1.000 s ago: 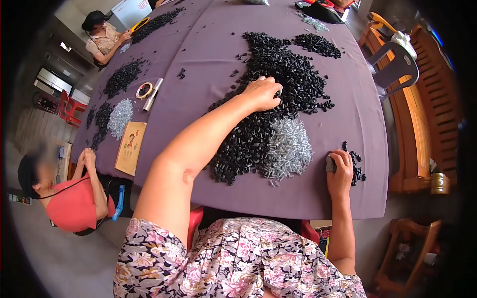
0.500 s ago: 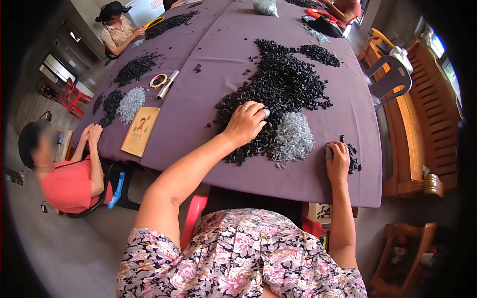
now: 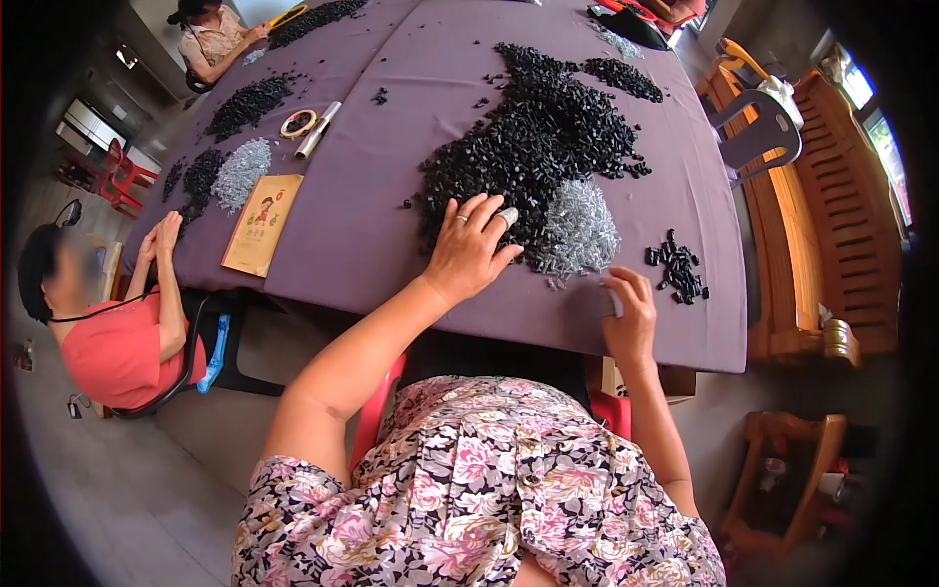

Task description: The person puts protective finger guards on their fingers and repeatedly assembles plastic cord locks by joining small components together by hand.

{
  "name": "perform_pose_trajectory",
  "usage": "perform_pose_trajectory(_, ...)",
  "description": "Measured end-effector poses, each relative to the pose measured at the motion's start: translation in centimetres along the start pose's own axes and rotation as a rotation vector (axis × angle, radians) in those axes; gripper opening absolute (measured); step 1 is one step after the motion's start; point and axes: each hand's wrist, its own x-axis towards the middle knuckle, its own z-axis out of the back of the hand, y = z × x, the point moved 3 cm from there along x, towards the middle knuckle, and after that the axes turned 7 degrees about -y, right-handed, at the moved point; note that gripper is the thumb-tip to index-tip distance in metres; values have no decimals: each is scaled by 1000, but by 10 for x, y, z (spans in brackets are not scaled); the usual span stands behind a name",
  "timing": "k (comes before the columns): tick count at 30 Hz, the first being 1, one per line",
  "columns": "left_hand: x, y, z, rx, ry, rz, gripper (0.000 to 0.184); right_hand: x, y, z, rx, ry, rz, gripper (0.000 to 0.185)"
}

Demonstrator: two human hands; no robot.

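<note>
My left hand lies palm down with fingers spread on the near edge of the big pile of black pieces. It wears a ring and a grey cover on one fingertip. Right of it is a heap of clear pieces. My right hand is over the purple cloth, just below the clear heap, fingers bent and slightly blurred. Something grey shows at its fingertips; whether it holds anything else cannot be made out. A small group of black pieces lies to its right.
At the left are a booklet, a tape roll, a silver tube and more piles. A person in red sits there; another person works farther back. A grey chair and wooden bench stand right.
My left hand has come nearer over the black pile and its fingers have spread. My right hand has left the small black group and moved left towards the clear heap.
</note>
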Motion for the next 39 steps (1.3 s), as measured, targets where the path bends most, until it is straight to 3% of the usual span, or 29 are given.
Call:
perform_pose_trajectory(8, 3, 4, -14, 69, -34, -74, 50, 4, 43, -39, 51, 236, -18, 44)
perform_pose_trajectory(18, 8, 9, -2, -38, -191, -97, 36, 3, 40, -39, 72, 153, 67, 38)
perform_pose_trajectory(21, 14, 18, 10, -204, -296, -7, 33, 0, 40, -43, 93, 134, 42, 39)
perform_pose_trajectory(23, 19, 24, 22, -307, -478, 66, 25, 0, 40, -44, 99, 121, 4, 41)
perform_pose_trajectory(25, 11, 39, 20, -497, -535, 354, 23, 3, 39, -41, 129, 128, -28, 42)
perform_pose_trajectory(27, -6, 65, 12, -621, -556, 513, 23, 3, 36, -41, 158, 134, -57, 43)
perform_pose_trajectory(29, -15, 68, 19, -650, -627, 466, 25, 3, 37, -40, 166, 129, -51, 44)
perform_pose_trajectory(33, -49, 66, 27, -638, -491, 648, 28, 2, 33, -40, 193, 114, -76, 45)
perform_pose_trajectory(34, -53, 58, 29, -627, -502, 627, 25, 2, 32, -40, 200, 106, -89, 44)
perform_pose_trajectory(37, -58, 4, 47, -356, -220, 460, 19, 1, 31, -37, 296, 81, -265, 43)
perform_pose_trajectory(39, -60, -15, 39, -313, -214, 274, 18, -2, 24, -38, 313, -1, -285, 42)
